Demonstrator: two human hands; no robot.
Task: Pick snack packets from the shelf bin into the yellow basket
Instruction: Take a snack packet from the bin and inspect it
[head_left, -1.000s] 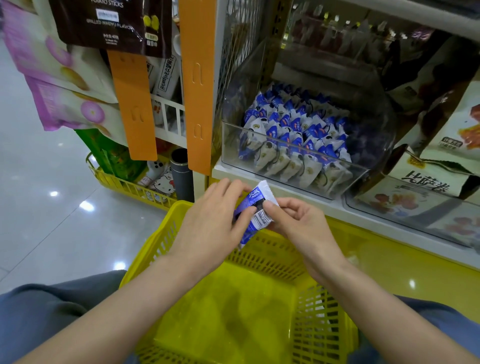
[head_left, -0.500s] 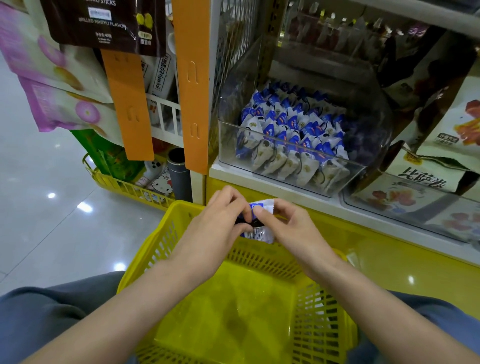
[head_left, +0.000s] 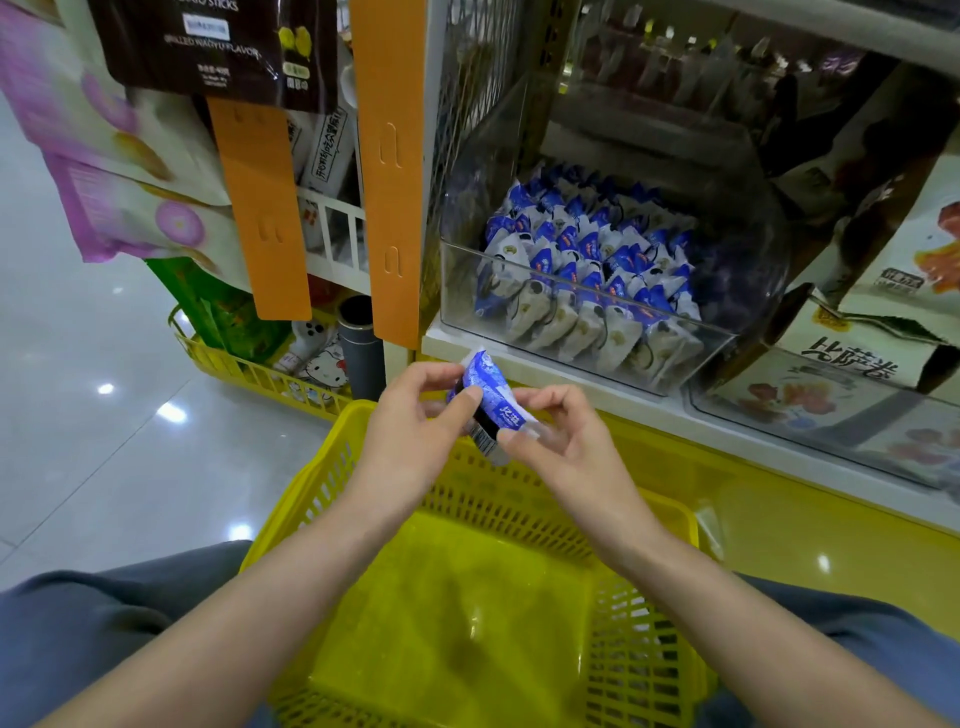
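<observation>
Both hands hold one blue and white snack packet (head_left: 492, 399) above the far rim of the yellow basket (head_left: 322, 483). My left hand (head_left: 410, 421) pinches its upper end between thumb and fingers. My right hand (head_left: 558, 434) pinches its lower end. The basket rests on my lap and I see nothing inside it. A clear plastic shelf bin (head_left: 457, 291) stands just beyond, filled with several rows of the same blue and white packets (head_left: 587, 280).
Orange hanging strips (head_left: 387, 171) and hanging snack bags (head_left: 104, 130) flank the bin on the left. A second yellow basket (head_left: 234, 369) with goods sits on the floor at left. Boxed snacks (head_left: 857, 358) fill the shelf to the right.
The packet was turned over between my hands; half a second ago it was mostly covered by my fingers, and now its blue front faces up and tilts toward the left.
</observation>
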